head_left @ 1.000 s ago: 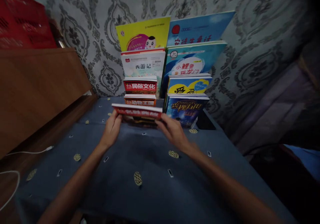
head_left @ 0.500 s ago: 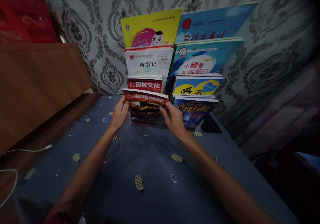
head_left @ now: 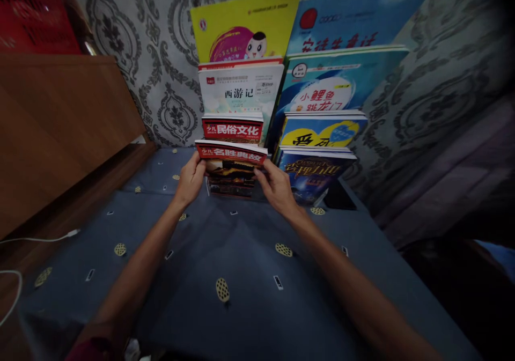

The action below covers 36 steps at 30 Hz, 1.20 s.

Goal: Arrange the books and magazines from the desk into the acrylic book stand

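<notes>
Between my two hands is a book with a red title band (head_left: 231, 153), front of the left column of books. My left hand (head_left: 190, 178) pinches its left edge, thumb on the cover. At its right edge my right hand (head_left: 277, 186) grips it the same way. Behind it stand another red-banded book (head_left: 233, 130), a white book (head_left: 241, 90) and a tall yellow book (head_left: 273, 26). To the right, a dark blue book (head_left: 311, 173) fronts a second column, with a yellow-and-blue book (head_left: 322, 130), a teal book (head_left: 362, 76) and a tall blue book (head_left: 362, 20) behind.
The books stand on a table with a dark blue patterned cloth (head_left: 237, 253), against a patterned wall (head_left: 161, 44). A flat black object (head_left: 340, 197) lies right of them. Left are a wooden cabinet (head_left: 60, 130), a red container (head_left: 32, 17) and a white cable (head_left: 40, 239).
The view has shifted slightly, so the rear books appear higher and larger. Both hands keep hold of the red-banded book, which has moved slightly lower and closer to the front of the column.
</notes>
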### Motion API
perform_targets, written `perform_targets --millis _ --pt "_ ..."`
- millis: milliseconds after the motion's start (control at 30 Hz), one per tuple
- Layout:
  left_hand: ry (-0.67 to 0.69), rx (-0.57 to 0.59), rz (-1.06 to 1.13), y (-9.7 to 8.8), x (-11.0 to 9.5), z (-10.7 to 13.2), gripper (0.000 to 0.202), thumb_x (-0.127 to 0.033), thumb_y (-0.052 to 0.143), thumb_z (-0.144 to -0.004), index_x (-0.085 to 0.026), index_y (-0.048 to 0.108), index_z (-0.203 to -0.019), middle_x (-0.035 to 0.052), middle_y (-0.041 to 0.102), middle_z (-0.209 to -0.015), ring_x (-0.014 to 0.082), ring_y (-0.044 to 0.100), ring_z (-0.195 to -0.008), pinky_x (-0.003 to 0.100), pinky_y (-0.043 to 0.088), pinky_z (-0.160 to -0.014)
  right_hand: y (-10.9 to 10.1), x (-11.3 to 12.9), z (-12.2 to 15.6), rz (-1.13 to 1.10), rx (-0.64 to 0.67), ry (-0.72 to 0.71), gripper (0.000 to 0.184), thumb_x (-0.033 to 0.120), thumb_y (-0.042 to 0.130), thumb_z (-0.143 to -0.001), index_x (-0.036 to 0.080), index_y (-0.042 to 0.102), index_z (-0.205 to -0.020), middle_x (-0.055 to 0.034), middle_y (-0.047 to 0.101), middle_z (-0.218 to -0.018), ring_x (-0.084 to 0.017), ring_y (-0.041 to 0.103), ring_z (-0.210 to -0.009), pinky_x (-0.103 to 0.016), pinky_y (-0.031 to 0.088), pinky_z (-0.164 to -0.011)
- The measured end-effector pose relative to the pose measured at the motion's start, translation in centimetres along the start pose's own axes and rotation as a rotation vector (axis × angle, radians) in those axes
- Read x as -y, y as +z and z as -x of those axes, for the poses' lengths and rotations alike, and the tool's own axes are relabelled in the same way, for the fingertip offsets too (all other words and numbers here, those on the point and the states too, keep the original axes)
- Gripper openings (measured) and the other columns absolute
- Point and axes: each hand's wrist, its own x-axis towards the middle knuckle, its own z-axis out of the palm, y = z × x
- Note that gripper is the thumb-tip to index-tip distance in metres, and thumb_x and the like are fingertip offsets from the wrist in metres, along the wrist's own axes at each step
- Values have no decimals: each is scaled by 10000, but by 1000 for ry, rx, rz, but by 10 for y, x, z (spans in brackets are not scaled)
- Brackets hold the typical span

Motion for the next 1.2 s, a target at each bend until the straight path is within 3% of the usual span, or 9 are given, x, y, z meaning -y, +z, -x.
perform_targets --millis 233,467,633,733,1033,1200 --pt "11 5 -94 4 10 0 222 -306 395 -988 -205 593 -995 25 609 -871 178 578 -812 304 509 -743 2 -1 2 148 -24 2 171 294 440 -1019 238 599 -1051 -91 642 -1004 -259 615 -944 -418 526 -838" --pt "135 -80 -325 12 21 2 200 -325 376 -1022 -216 517 -931 55 556 -908 217 555 -897 391 489 -893 9 -9 3 281 -1 63 120 237 453 -992 229 567 -955 -85 617 -923 -261 595 -870 -383 487 -762" --pt "67 -100 -343 11 32 7 84 -250 428 -983 -210 465 -1048 63 596 -948 218 597 -878 371 493 -840 17 -10 6 342 37 72 119 204 449 -981 213 567 -990 -104 640 -940 -261 604 -850 -363 468 -727" --pt "39 -92 -356 9 36 9 29 -251 453 -963 -231 438 -979 32 564 -852 206 580 -801 346 475 -808 20 -11 6 364 54 86 119 197 454 -973 213 571 -988 -105 652 -938 -255 608 -826 -352 461 -697" --pt "-5 -17 -455 11 33 9 79 -191 400 -956 -227 440 -897 56 574 -860 229 590 -817 360 476 -807 20 -19 8 368 93 128 130 206 452 -969 206 582 -980 -116 690 -933 -261 635 -821 -336 457 -689" --pt "-14 -2 -464 12 29 10 119 -187 404 -969 -186 511 -1022 94 631 -933 258 642 -896 419 520 -852 19 -19 9 362 84 126 113 188 463 -965 208 574 -955 -112 690 -918 -256 643 -816 -324 456 -691"
